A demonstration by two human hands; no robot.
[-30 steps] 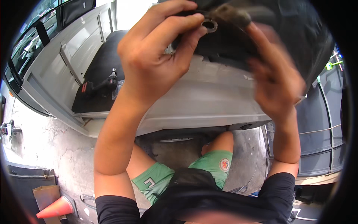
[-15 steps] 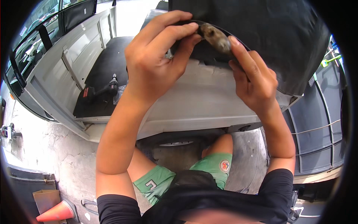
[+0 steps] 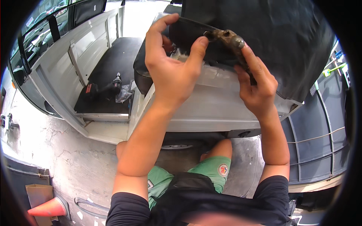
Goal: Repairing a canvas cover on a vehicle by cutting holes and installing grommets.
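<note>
My left hand (image 3: 171, 67) is raised at the left of a black sheet (image 3: 188, 34) with a thin edge. Its index fingertip lies on the sheet's top edge, and its thumb tip rests against the sheet, well apart from the index. In my right hand (image 3: 258, 81) is a grimy, brownish pliers-like metal tool (image 3: 228, 37) with a rounded end and a hole through it. My right index finger presses on its rounded end. The tool's left end meets the sheet's edge near my left thumb. Its handle is mostly hidden by my fingers.
A pale truck bed (image 3: 222, 113) stands before me, with a black cover (image 3: 279, 41) above it. On the bed's black mat (image 3: 113, 60) lie a cordless drill (image 3: 109, 86) and a clear plastic bag (image 3: 123, 94). An orange cone (image 3: 49, 208) lies at lower left.
My left thumb and index have spread from a pinch, and that hand has moved slightly right and down. The tool has tipped, and its hole and rounded end show more plainly.
</note>
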